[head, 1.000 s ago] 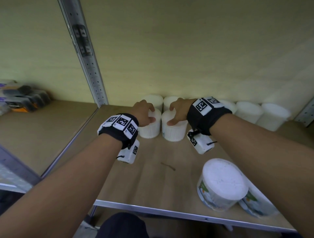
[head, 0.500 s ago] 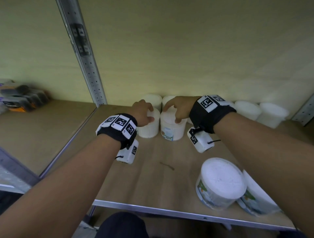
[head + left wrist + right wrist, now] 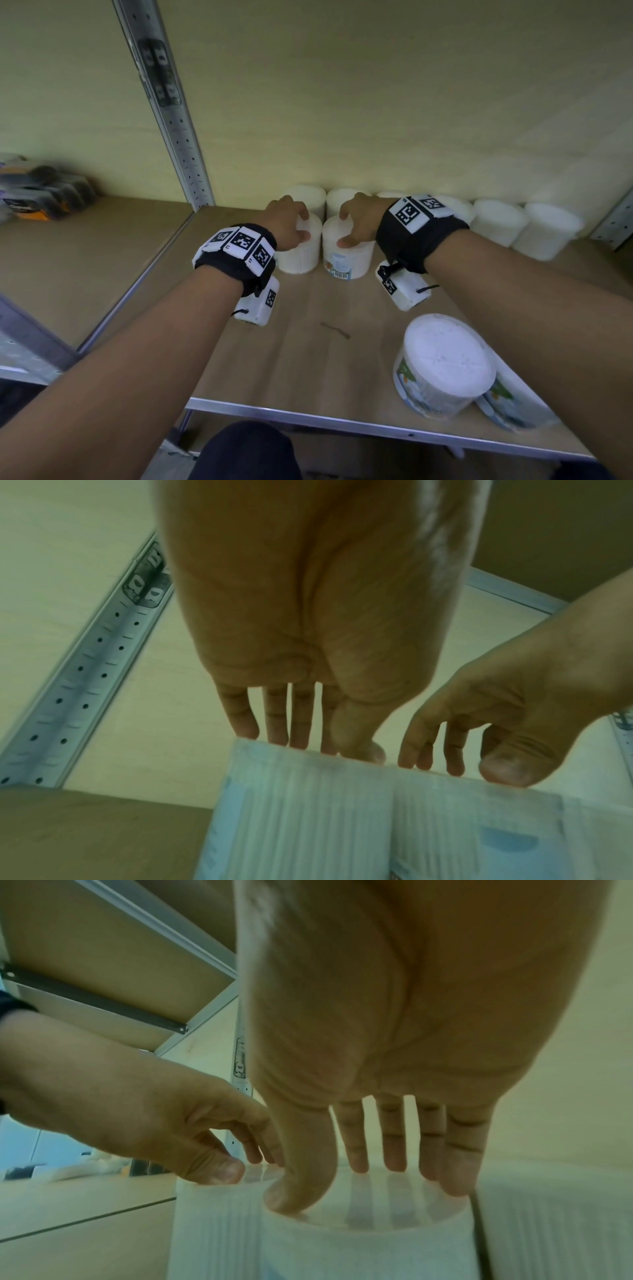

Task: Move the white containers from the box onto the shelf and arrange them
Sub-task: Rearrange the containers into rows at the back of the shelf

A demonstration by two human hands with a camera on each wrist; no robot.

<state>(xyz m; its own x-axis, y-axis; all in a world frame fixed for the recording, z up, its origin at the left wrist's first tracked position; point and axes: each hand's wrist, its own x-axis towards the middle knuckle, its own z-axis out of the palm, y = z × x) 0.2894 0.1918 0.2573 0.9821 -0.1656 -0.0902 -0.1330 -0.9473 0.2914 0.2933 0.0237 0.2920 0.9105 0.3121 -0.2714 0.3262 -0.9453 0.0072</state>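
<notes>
Two small ribbed white containers stand side by side on the wooden shelf, in front of a back row of similar ones. My left hand is curled over the lid of the left container, fingers at its far rim and thumb at the near rim. My right hand is curled over the right container, whose label and barcode face me. In the right wrist view its fingertips and thumb press on that lid. The box is out of view.
Two larger white tubs with printed labels sit at the shelf's front right, near the edge. A perforated metal post bounds the bay on the left, another on the right. Dark packages lie on the neighbouring shelf.
The right container has turned under my right hand, so its label and barcode now face front. My left hand and its container have hardly moved.
</notes>
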